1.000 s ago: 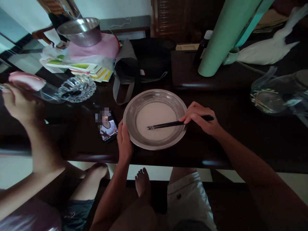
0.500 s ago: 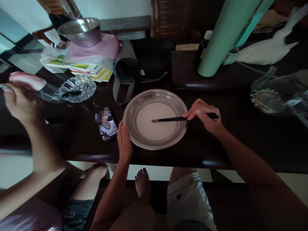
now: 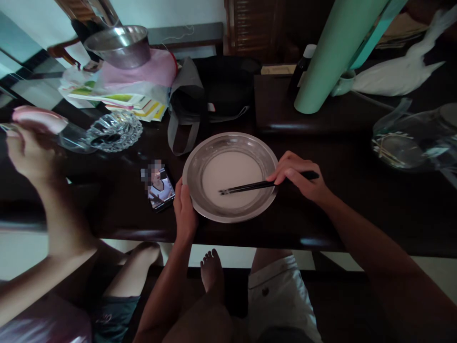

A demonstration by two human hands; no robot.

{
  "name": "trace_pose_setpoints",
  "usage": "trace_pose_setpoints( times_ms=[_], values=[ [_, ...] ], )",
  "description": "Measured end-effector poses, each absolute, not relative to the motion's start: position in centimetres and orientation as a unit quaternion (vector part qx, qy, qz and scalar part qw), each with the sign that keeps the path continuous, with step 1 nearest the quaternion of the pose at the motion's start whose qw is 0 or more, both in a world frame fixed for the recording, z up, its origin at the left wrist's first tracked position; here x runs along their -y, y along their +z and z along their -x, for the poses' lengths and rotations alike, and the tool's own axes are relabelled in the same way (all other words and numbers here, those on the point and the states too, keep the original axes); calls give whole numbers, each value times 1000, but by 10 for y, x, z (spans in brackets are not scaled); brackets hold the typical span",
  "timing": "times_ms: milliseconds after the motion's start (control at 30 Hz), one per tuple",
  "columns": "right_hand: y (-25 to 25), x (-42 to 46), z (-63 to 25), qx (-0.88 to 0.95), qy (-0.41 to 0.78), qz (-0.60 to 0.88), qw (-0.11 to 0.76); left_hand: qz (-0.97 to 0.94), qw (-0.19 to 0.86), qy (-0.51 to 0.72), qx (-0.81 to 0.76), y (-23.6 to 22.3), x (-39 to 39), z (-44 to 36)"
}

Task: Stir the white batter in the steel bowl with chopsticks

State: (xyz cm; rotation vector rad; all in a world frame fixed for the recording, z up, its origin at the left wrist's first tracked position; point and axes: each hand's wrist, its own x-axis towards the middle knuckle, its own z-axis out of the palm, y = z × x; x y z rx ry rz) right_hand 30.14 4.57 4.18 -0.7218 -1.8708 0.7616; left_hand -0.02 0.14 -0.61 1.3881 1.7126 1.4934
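A wide steel bowl (image 3: 231, 216) stands on the dark table, holding a whitish liquid (image 3: 228, 171). My left hand (image 3: 184, 212) grips the bowl's left rim, fingers along the outside wall. Over the bowl's right edge, my right hand (image 3: 300, 175) is closed around a pair of black chopsticks (image 3: 250, 186). Their tips lie in the liquid, left of its middle and toward me. Close to my left hand is a phone (image 3: 160, 188) with a lit screen showing a person.
Another person's hand (image 3: 34, 152) is at the left, by a pink-topped container (image 3: 39, 119) and a glass dish (image 3: 116, 131). Behind the bowl are a grey-black bag (image 3: 228, 90) and a green cylinder (image 3: 332, 57). A clear jar (image 3: 403, 147) lies right.
The chopsticks' tips have swept left and toward me through the liquid, and my right hand has shifted slightly left. My left hand and the bowl have stayed put.
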Motion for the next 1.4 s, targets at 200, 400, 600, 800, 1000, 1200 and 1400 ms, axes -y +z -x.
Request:
trace_pose_setpoints(
  times_ms=[200, 400, 600, 800, 1000, 1200, 1400],
  values=[
    [43, -44, -302, 741, 290, 332, 507, -502, 241, 545, -627, -6, -2, 0],
    [42, -46, -300, 779, 281, 298, 475, -506, 236, 544, -627, -5, -1, 0],
    [43, -45, -301, 747, 307, 311, 501, -504, 238, 541, -630, -4, -1, 0],
    [43, -46, -301, 771, 279, 302, 486, -507, 243, 545, -622, -5, -2, 0],
    [41, -46, -301, 759, 312, 285, 496, -507, 242, 547, -622, -7, -1, 1],
    [42, -46, -301, 745, 298, 306, 513, -512, 238, 552, -613, -8, -2, 1],
    [41, -47, -301, 778, 285, 289, 479, -511, 235, 554, -614, -9, -2, 2]
  ],
)
